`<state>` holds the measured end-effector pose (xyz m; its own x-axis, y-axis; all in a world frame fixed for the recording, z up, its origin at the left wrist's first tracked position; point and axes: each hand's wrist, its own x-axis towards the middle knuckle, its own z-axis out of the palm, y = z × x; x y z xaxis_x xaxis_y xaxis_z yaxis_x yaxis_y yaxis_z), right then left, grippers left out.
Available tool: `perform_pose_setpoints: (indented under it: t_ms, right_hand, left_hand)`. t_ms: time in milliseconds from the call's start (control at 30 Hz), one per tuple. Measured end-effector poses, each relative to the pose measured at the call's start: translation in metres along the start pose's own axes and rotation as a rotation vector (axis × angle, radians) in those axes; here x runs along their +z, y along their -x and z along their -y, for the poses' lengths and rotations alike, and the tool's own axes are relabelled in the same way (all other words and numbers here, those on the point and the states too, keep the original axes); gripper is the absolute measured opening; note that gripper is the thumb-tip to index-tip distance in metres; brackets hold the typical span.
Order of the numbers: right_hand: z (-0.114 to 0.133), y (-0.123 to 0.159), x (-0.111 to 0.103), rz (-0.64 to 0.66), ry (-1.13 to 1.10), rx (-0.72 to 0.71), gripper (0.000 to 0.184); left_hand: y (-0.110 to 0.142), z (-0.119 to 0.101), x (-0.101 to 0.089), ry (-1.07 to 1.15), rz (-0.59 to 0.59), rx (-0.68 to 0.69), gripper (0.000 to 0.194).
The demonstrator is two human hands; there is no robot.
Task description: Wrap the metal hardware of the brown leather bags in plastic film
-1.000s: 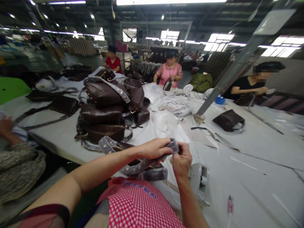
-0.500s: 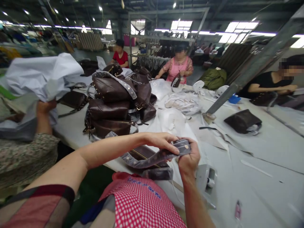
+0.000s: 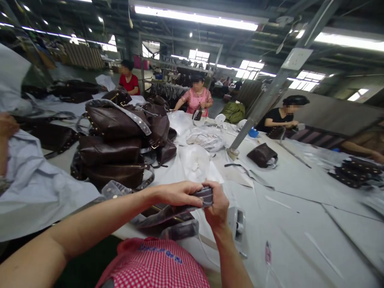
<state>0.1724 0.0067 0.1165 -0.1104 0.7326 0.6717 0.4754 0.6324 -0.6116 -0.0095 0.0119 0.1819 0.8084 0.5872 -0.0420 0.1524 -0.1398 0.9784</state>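
Note:
Both my hands grip a dark brown bag strap wrapped in clear plastic [image 3: 168, 214] just above the near edge of the white table [image 3: 300, 224]. My left hand [image 3: 177, 193] pinches its upper end from the left, fingers closed. My right hand [image 3: 217, 206] clasps the same end from the right, fingers curled round it. The strap trails down and left to a brown bag lying flat at the table edge [image 3: 163, 220]. A small white device [image 3: 238, 228] stands just right of my right hand.
A stack of brown leather bags [image 3: 117, 144] rises at the left. A slanted metal post [image 3: 264, 100] stands mid-table, a single brown bag [image 3: 262, 155] beside it. Crumpled white plastic [image 3: 205, 138] lies behind. Other people work at the far side; a person at my left lifts pale cloth [image 3: 33, 180].
My hands have drawn closer together on the strap end and shifted slightly left. The person at my left has lowered the pale cloth. The view has swung right.

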Motion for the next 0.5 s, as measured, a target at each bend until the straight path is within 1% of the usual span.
perform_pose_setpoints:
  t_ms: [67, 167, 200, 267, 333, 500]
  right_hand:
    - [0.001, 0.002, -0.004, -0.002, 0.022, 0.010, 0.022]
    - [0.006, 0.006, -0.008, 0.058, 0.003, 0.011, 0.017]
    - [0.008, 0.008, -0.008, 0.053, -0.023, 0.033, 0.016]
    - [0.014, 0.012, -0.006, -0.017, -0.130, 0.126, 0.016]
    - [0.019, 0.016, 0.000, -0.123, -0.301, 0.265, 0.017]
    - [0.024, 0.021, 0.024, -0.308, -0.776, 0.559, 0.016]
  left_hand:
    - [0.000, -0.004, -0.001, 0.058, 0.024, 0.010, 0.035]
    - [0.000, -0.010, -0.004, 0.081, 0.024, -0.058, 0.041]
    - [0.000, -0.012, -0.004, 0.093, 0.025, -0.074, 0.043]
    - [0.000, -0.012, -0.003, 0.136, 0.041, -0.069, 0.045]
    - [-0.001, -0.010, -0.001, 0.157, 0.061, -0.046, 0.042]
    - [-0.003, 0.002, 0.006, 0.024, -0.005, 0.043, 0.023]
